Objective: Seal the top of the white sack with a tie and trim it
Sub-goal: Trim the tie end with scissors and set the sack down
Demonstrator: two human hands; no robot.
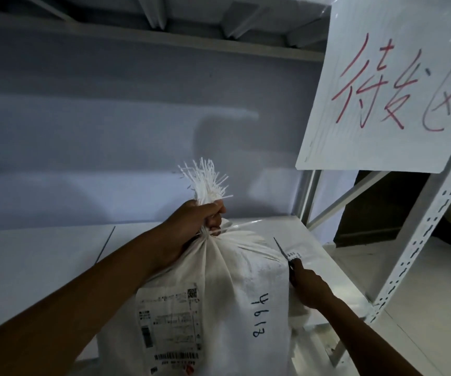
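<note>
One head view only. White woven plastic sack stands centre-near on a white metal shelf, shipping label on its left face, "46138"-like digits handwritten on its right. Left hand fists the gathered neck, frayed white strands sticking up above. Right hand grips dark-bladed scissors, tip at the thin white tie tail running right.

Single head view, close, facing forward-down over sack toward shelf and wall.
</note>
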